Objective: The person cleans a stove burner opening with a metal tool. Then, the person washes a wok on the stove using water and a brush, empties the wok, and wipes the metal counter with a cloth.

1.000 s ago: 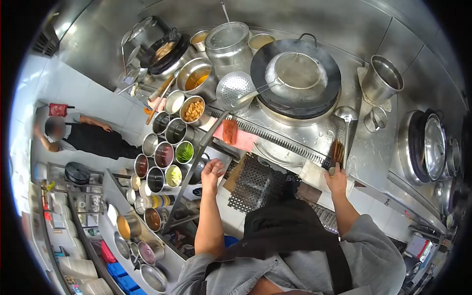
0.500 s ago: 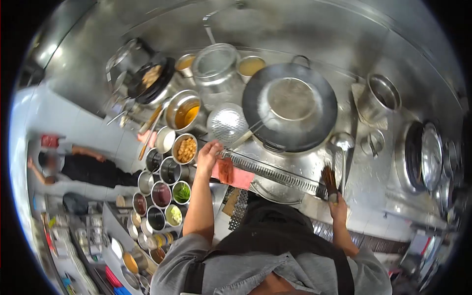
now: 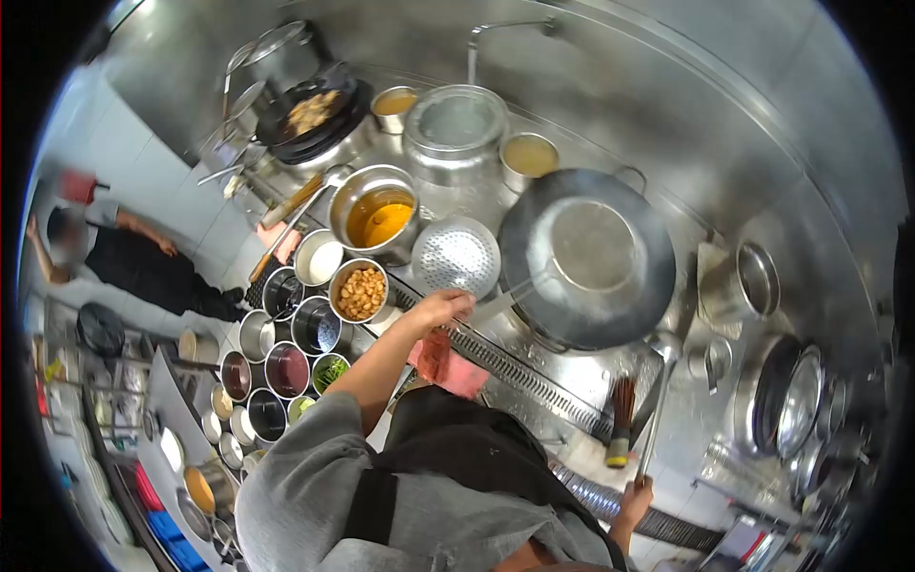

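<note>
My left hand (image 3: 448, 307) is closed around the handle end of a round fine-mesh strainer (image 3: 593, 244), whose mesh lies over the dark wok (image 3: 653, 291). On the right, my right hand (image 3: 636, 500) grips the lower end of the long handle of a ladle (image 3: 656, 419). The ladle's bowl rests near the wok's right rim. A bamboo brush (image 3: 621, 410) lies on the stove's front edge, left of that handle. Beneath my left wrist is a pink cloth (image 3: 465, 375) with a reddish piece on it. A perforated skimmer (image 3: 456, 255) sits left of the wok.
To the left stand a pot of orange oil (image 3: 367, 181), a bowl of brown fried pieces (image 3: 360, 292) and several ingredient tins. Behind is a large lidded pot (image 3: 456, 124). More pans (image 3: 762, 391) stack at right. Another person (image 3: 143, 262) is at far left.
My right hand has let go of the bamboo brush, which now lies on the stove edge, and has taken the ladle handle. My left hand has moved onto the strainer handle. The view has shifted.
</note>
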`<act>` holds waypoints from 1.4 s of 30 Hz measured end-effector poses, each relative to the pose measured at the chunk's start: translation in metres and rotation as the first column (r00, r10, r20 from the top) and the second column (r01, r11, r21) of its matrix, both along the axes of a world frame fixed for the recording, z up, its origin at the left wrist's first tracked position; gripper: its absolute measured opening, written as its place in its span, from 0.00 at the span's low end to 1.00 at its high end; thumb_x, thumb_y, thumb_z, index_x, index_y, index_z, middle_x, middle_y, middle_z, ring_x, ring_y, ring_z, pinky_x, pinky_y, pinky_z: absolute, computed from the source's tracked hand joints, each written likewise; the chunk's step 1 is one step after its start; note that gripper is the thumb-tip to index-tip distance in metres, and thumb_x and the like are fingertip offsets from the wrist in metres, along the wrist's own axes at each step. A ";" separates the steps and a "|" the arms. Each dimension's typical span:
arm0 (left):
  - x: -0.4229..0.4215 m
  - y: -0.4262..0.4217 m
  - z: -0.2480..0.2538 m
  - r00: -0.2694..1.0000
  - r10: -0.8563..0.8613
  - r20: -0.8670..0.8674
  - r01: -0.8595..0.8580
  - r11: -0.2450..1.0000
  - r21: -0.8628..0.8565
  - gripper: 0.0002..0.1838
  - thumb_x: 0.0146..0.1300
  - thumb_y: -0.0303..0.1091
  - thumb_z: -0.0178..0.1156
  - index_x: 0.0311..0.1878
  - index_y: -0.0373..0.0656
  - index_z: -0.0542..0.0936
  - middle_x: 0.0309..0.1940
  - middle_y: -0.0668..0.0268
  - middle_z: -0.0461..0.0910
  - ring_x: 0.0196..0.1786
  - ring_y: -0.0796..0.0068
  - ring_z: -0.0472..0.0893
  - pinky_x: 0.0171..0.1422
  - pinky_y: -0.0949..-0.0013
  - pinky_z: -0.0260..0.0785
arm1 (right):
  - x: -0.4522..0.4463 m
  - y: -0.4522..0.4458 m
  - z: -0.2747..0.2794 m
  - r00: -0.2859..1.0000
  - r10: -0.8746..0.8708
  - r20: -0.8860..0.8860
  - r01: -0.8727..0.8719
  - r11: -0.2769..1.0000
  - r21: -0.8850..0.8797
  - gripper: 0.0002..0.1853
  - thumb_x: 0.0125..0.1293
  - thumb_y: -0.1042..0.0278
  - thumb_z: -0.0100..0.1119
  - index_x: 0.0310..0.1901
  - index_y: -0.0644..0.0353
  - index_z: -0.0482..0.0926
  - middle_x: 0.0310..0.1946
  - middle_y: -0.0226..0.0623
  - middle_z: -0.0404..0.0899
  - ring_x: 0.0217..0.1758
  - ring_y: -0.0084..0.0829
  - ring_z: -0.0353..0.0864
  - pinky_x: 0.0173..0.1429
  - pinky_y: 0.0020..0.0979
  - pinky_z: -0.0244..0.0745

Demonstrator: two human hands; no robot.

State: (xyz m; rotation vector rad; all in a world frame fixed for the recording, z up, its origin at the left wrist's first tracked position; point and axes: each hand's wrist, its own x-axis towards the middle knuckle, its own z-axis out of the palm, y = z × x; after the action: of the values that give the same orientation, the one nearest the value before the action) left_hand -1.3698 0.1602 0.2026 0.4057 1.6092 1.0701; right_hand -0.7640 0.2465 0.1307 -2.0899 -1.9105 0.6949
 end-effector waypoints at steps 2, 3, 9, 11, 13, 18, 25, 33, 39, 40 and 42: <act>-0.005 -0.012 -0.001 0.999 0.034 -0.008 -0.034 0.999 0.030 0.27 0.60 0.47 0.58 0.56 0.37 0.72 0.44 0.61 0.76 0.47 0.69 0.76 0.44 0.65 0.72 | 0.009 0.003 0.009 0.985 0.059 -0.161 -0.056 0.998 0.028 0.09 0.52 0.72 0.50 0.34 0.68 0.71 0.18 0.42 0.70 0.20 0.37 0.70 0.29 0.40 0.68; -0.008 -0.018 -0.002 0.999 0.035 -0.017 -0.034 0.998 0.051 0.27 0.60 0.47 0.58 0.56 0.37 0.71 0.43 0.61 0.76 0.46 0.69 0.76 0.45 0.64 0.72 | 0.012 0.005 0.005 0.975 0.045 -0.218 -0.039 0.999 0.033 0.08 0.53 0.73 0.49 0.34 0.67 0.71 0.16 0.38 0.67 0.15 0.32 0.66 0.24 0.37 0.67; -0.007 -0.075 -0.020 0.971 0.194 0.138 -0.206 0.975 0.081 0.23 0.62 0.40 0.57 0.56 0.36 0.71 0.42 0.62 0.77 0.42 0.72 0.78 0.42 0.71 0.72 | -0.112 0.031 0.091 0.819 -0.028 -0.573 0.055 0.998 0.031 0.08 0.57 0.76 0.50 0.39 0.61 0.67 0.13 0.27 0.63 0.06 0.19 0.59 0.07 0.21 0.52; -0.009 -0.088 -0.030 0.970 0.200 0.141 -0.215 0.971 0.105 0.23 0.62 0.40 0.57 0.56 0.36 0.71 0.42 0.62 0.77 0.42 0.72 0.78 0.42 0.72 0.72 | -0.151 0.070 0.099 0.774 0.126 -0.621 -0.042 0.988 0.148 0.11 0.56 0.76 0.52 0.41 0.60 0.67 0.13 0.27 0.64 0.06 0.19 0.60 0.08 0.21 0.53; -0.012 -0.093 -0.036 0.969 0.204 0.139 -0.221 0.967 0.125 0.23 0.62 0.39 0.57 0.56 0.36 0.71 0.42 0.62 0.77 0.41 0.72 0.78 0.42 0.72 0.71 | -0.233 0.082 0.159 0.697 0.227 -0.680 -0.190 0.973 0.131 0.15 0.55 0.78 0.52 0.45 0.63 0.68 0.15 0.28 0.67 0.09 0.19 0.63 0.11 0.21 0.56; -0.017 -0.112 -0.019 0.942 0.321 0.100 -0.334 0.927 0.168 0.20 0.63 0.35 0.56 0.54 0.35 0.70 0.41 0.63 0.77 0.43 0.72 0.78 0.43 0.71 0.71 | -0.406 0.146 0.214 0.506 0.439 -0.743 -0.500 0.851 0.162 0.18 0.52 0.79 0.55 0.47 0.66 0.71 0.17 0.32 0.68 0.09 0.24 0.66 0.10 0.27 0.59; -0.008 -0.163 -0.027 0.898 0.428 0.101 -0.440 0.882 0.170 0.21 0.62 0.34 0.56 0.57 0.34 0.70 0.43 0.62 0.77 0.43 0.72 0.78 0.45 0.70 0.71 | -0.625 0.198 0.251 0.552 0.613 -0.565 -0.612 0.758 0.226 0.17 0.50 0.78 0.51 0.45 0.67 0.73 0.16 0.38 0.71 0.10 0.27 0.70 0.12 0.29 0.64; 0.027 -0.194 -0.028 0.848 0.510 0.143 -0.520 0.854 0.037 0.21 0.62 0.34 0.58 0.56 0.35 0.70 0.41 0.62 0.79 0.44 0.73 0.79 0.43 0.71 0.71 | -0.640 0.219 0.266 0.578 0.563 -0.590 -0.548 0.804 0.231 0.16 0.54 0.77 0.52 0.46 0.65 0.71 0.15 0.33 0.69 0.11 0.24 0.68 0.12 0.29 0.62; 0.025 -0.152 -0.021 0.885 0.425 0.188 -0.456 0.874 0.170 0.17 0.63 0.31 0.54 0.54 0.34 0.71 0.41 0.60 0.78 0.39 0.71 0.80 0.41 0.71 0.73 | -0.392 0.186 0.228 0.666 0.367 -0.649 -0.356 0.922 0.155 0.24 0.54 0.75 0.53 0.56 0.63 0.69 0.16 0.32 0.70 0.12 0.22 0.68 0.15 0.27 0.64; 0.027 -0.136 -0.005 0.898 0.379 0.225 -0.421 0.888 0.185 0.16 0.64 0.31 0.53 0.53 0.35 0.72 0.40 0.60 0.79 0.39 0.71 0.80 0.42 0.70 0.73 | -0.342 0.188 0.196 0.709 0.334 -0.621 -0.301 0.940 0.162 0.24 0.53 0.74 0.53 0.55 0.63 0.70 0.17 0.34 0.72 0.12 0.22 0.69 0.15 0.27 0.63; 0.022 -0.110 -0.010 0.929 0.318 0.188 -0.351 0.919 0.181 0.15 0.64 0.34 0.54 0.51 0.35 0.73 0.39 0.59 0.80 0.40 0.70 0.80 0.42 0.70 0.73 | -0.256 0.164 0.159 0.846 0.419 -0.331 -0.239 0.852 0.466 0.22 0.52 0.71 0.56 0.51 0.65 0.72 0.20 0.42 0.75 0.18 0.30 0.75 0.24 0.33 0.69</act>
State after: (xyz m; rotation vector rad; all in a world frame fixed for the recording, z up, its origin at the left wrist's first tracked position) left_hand -1.3475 0.0505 0.1931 0.1807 1.4608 1.5064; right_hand -1.0204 0.4101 0.2901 -1.2400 -1.9677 0.6720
